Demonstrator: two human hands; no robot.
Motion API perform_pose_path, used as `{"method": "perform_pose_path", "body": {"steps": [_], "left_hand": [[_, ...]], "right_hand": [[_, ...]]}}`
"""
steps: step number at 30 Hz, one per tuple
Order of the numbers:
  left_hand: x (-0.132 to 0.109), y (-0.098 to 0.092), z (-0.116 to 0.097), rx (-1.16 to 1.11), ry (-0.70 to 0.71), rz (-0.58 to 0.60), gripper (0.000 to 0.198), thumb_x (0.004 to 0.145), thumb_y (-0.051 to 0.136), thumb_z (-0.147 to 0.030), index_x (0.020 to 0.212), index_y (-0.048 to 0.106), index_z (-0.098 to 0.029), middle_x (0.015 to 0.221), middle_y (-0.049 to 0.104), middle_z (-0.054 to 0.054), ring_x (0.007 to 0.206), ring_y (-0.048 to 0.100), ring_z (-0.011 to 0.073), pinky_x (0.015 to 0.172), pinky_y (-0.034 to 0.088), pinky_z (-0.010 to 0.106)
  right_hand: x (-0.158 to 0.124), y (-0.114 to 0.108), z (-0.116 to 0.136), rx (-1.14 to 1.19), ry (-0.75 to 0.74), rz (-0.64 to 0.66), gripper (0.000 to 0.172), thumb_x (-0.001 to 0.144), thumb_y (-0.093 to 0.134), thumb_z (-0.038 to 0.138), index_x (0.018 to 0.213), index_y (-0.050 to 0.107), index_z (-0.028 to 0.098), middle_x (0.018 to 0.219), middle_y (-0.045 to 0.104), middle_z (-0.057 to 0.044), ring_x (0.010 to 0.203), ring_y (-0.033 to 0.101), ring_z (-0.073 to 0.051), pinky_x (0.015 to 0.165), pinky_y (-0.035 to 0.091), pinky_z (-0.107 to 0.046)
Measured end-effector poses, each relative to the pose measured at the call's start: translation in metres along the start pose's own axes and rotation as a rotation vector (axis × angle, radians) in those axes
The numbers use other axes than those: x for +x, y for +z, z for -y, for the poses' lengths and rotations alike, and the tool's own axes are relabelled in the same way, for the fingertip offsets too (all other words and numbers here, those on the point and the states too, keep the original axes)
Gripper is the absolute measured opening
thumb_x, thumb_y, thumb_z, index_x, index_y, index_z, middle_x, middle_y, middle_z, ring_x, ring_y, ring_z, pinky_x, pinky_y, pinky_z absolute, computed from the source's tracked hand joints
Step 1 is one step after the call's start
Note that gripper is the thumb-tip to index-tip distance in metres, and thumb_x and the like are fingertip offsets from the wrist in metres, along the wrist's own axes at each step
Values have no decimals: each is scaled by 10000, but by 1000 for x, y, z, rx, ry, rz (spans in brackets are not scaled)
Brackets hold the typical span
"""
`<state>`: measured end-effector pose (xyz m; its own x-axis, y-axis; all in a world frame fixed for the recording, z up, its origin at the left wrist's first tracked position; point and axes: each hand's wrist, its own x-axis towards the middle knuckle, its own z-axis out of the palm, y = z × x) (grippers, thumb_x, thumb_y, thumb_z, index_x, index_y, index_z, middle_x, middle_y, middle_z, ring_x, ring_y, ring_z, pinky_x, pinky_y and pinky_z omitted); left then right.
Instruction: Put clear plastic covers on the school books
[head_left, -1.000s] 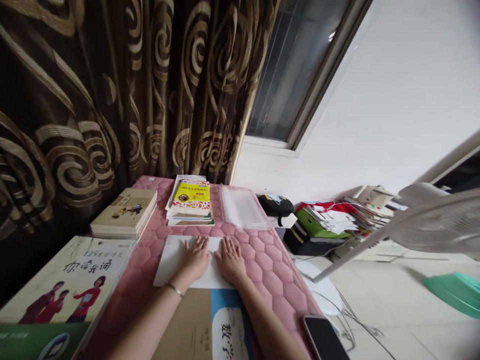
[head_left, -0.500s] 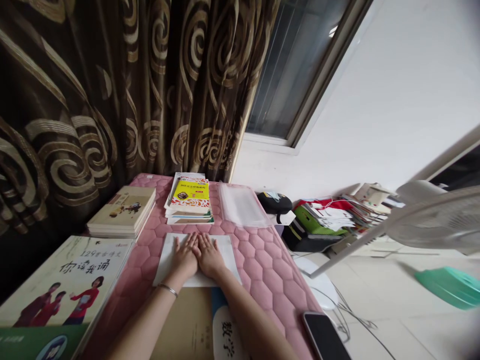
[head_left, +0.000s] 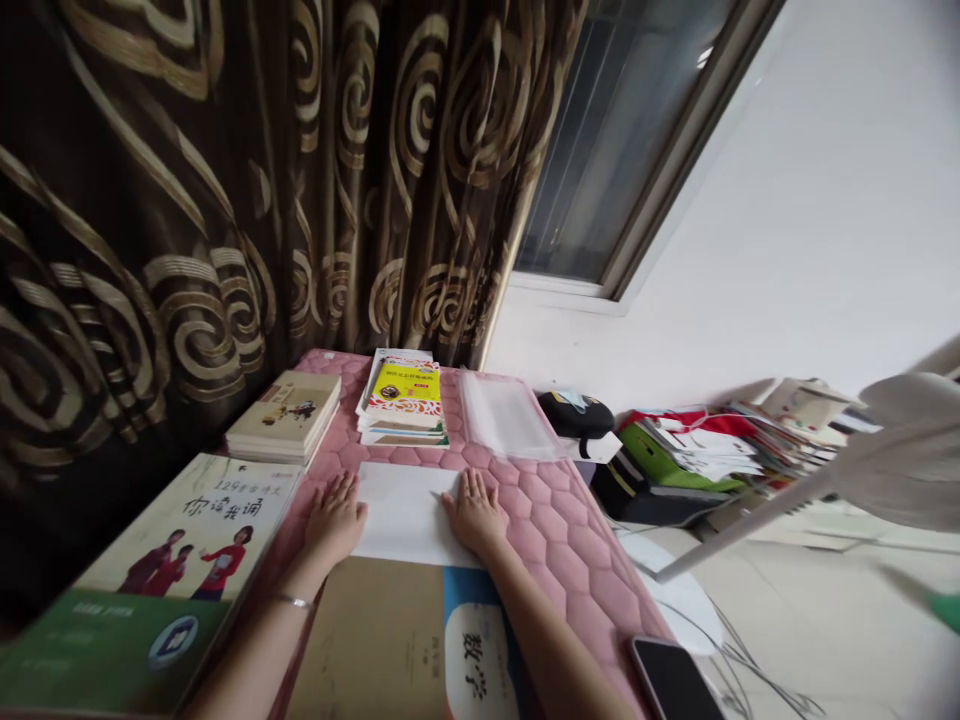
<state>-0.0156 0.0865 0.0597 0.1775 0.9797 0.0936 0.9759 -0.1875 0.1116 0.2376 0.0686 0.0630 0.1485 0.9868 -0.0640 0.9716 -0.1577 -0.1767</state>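
A blank white sheet (head_left: 405,510) lies flat on the pink quilted cover. My left hand (head_left: 336,515) rests palm down at its left edge, fingers stretched out. At the right edge my right hand (head_left: 475,508) lies flat too, its fingers spread. Neither hand grips anything. Between my forearms is a brown and blue book (head_left: 390,640), its top edge meeting the sheet's near side. A silver bracelet (head_left: 292,601) circles my left wrist.
Left are a large green and white book (head_left: 172,560) and a beige book stack (head_left: 289,415). Farther back lie books with a yellow cover (head_left: 405,385) and clear plastic sleeves (head_left: 510,415). A phone (head_left: 675,680) sits at the near right edge; a white fan (head_left: 900,450) stands beyond.
My hands were together on the middle of the sheet; they have slid apart to its left and right edges. The view has shifted slightly left.
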Motion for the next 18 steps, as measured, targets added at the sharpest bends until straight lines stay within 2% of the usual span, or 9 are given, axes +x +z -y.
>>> {"method": "perform_pose_path", "body": {"steps": [3, 6, 9, 11, 15, 18], "left_hand": [[-20, -1, 13, -53, 73, -54, 487, 934, 367, -252, 1373, 551, -149, 1511, 448, 123, 1409, 409, 247, 1162, 317, 452], [-34, 2, 16, -74, 106, -158, 449, 934, 382, -258, 1317, 608, -197, 1464, 518, 104, 1353, 483, 266, 1138, 355, 477], [-39, 6, 15, -69, 94, -221, 443, 929, 383, -255, 1297, 625, -206, 1450, 537, 99, 1327, 509, 281, 1117, 378, 496], [-39, 9, 14, -62, 94, -242, 442, 924, 380, -251, 1280, 639, -209, 1440, 546, 102, 1323, 512, 283, 1118, 378, 499], [-37, 11, 13, -60, 90, -232, 439, 907, 399, -243, 1262, 654, -202, 1429, 554, 111, 1321, 515, 287, 1124, 375, 499], [-37, 10, 12, -72, 78, -216, 438, 906, 402, -235, 1265, 651, -203, 1439, 545, 107, 1330, 506, 286, 1132, 365, 507]], "right_hand": [[0, -3, 3, -33, 4, -4, 700, 1002, 267, 472, 1528, 231, 11, 1605, 186, -199, 1497, 150, -291, 1183, 87, -543], [1, -10, 21, -77, 31, -56, 609, 986, 348, 384, 1474, 371, 20, 1561, 293, -247, 1447, 246, -355, 1135, 160, -602], [3, -13, 59, -36, -73, -102, 486, 959, 440, 378, 1315, 568, 73, 1416, 484, -258, 1322, 419, -352, 1064, 320, -519], [7, -9, 90, 39, -166, -107, 477, 934, 498, 449, 1234, 616, 98, 1298, 576, -232, 1221, 514, -321, 995, 403, -446], [28, -1, 140, 119, -198, -63, 517, 847, 629, 531, 1176, 649, 134, 1202, 653, -179, 1134, 597, -286, 928, 448, -373], [55, -3, 153, 116, -178, -11, 470, 834, 644, 557, 1100, 689, 173, 1110, 712, -140, 1031, 664, -265, 864, 468, -339]]}}
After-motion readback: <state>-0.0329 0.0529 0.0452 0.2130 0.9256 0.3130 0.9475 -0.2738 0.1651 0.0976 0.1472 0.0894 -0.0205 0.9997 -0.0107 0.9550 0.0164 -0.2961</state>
